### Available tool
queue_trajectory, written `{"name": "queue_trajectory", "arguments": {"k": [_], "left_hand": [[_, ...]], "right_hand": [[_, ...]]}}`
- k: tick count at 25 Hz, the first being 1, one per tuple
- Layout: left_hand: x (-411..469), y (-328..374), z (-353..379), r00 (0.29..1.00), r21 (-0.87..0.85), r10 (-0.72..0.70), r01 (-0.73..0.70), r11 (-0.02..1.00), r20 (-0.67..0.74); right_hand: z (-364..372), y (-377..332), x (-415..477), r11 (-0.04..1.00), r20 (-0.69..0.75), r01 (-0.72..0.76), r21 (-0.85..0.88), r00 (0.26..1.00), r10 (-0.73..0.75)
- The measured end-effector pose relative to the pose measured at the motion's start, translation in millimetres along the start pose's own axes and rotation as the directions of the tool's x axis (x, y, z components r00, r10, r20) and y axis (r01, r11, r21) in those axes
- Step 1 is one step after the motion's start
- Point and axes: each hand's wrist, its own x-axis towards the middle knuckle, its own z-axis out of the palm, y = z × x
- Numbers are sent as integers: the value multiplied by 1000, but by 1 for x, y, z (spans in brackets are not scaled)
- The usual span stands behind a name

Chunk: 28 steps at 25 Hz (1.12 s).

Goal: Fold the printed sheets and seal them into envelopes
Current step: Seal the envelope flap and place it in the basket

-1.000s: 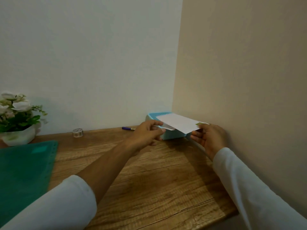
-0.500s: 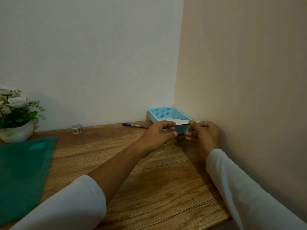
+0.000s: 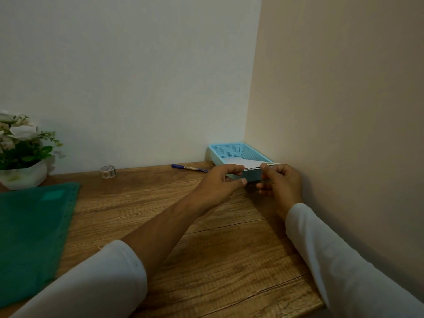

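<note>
White envelope (image 3: 243, 162) lies mostly inside the blue mesh basket (image 3: 226, 148) in the desk's far right corner, its near edge at the basket's front rim. Left hand (image 3: 219, 182) and right hand (image 3: 282, 185) each pinch that near edge, fingers curled, the hands close together but not touching. Wooden desk (image 3: 206, 253) also carries a pen (image 3: 188, 168) just left of the basket, a tape roll (image 3: 107, 171), a green mat (image 3: 29, 237) and a flower pot (image 3: 21, 157) far left.

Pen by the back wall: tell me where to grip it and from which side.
Pinch the pen mid-barrel, coming down from above on its near side. It lies flat on the table, lengthwise along the back wall, so both long sides are open to a pinch; the left hand, on the envelope, and blue basket crowd its right end.
</note>
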Motion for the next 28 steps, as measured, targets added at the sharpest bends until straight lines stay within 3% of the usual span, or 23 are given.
{"name": "queue_trajectory", "arguments": {"k": [8, 13, 18, 21, 23, 26, 28], "left_hand": [[-5, 0, -12, 999, 72, 1, -4, 997, 45], [-25, 5, -65, 998, 175, 33, -25, 984, -44], [-79, 2, -140, 988, 416, 50, 17, 909, -148], [-125, -16, -191, 972, 579, 20, 124, 806, -235], [-153, -33, -223, 960, 717, -22, 223, 660, -279], [-186, -60, -255, 888, 814, -263, 452, 365, -376], [-201, -71, -261, 838, 826, -382, 501, 257, -390]], "right_hand": [[2, 0, -6, 985, -14, 92, -148, 995, -95], [38, -16, -36, 961, 204, 220, -169, 962, -184], [102, -27, -79, 919, 511, 351, -180, 832, -217], [140, -18, -97, 822, 660, 502, -271, 718, -221], [159, -8, -107, 730, 744, 593, -340, 645, -177], [178, 0, -122, 569, 838, 702, -429, 545, -40], [188, 0, -128, 439, 872, 775, -454, 488, 40]]}}
